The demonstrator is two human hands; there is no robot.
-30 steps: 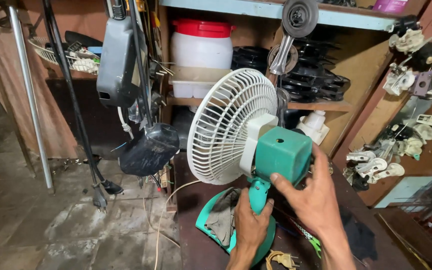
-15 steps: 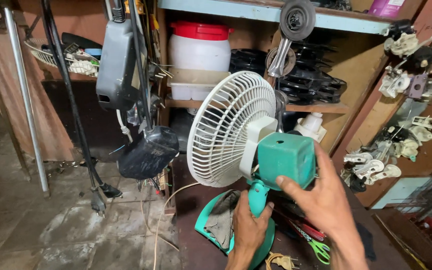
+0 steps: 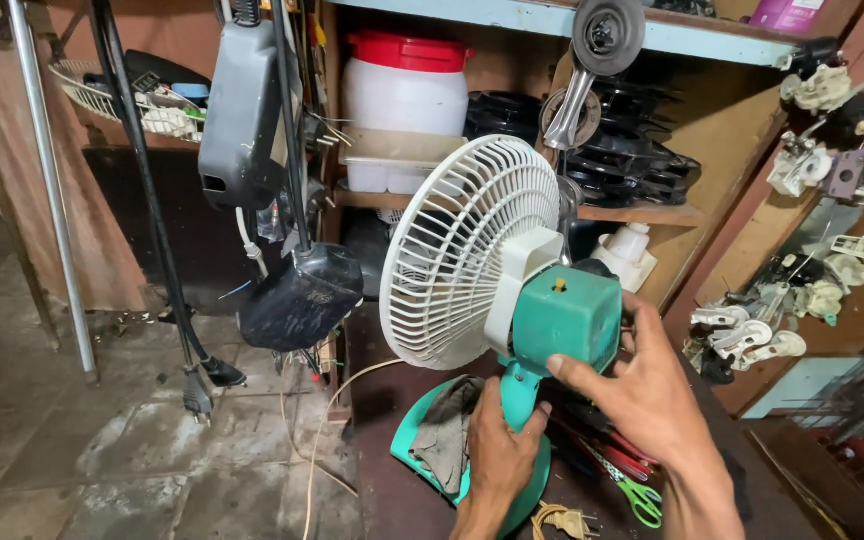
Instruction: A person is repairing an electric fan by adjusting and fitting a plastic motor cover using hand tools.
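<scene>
Below frame centre, the left hand [image 3: 500, 452] clenches the upright fan [image 3: 492, 300] neck while the right hand [image 3: 642, 395] grasps its motor housing [image 3: 564, 318] above.

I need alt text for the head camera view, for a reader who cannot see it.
Two bare hands hold a small green fan with a white grille: the left hand grips its neck above the base, the right hand rests on the motor housing. Behind are cluttered workshop shelves with a white tub and black fan parts.
</scene>
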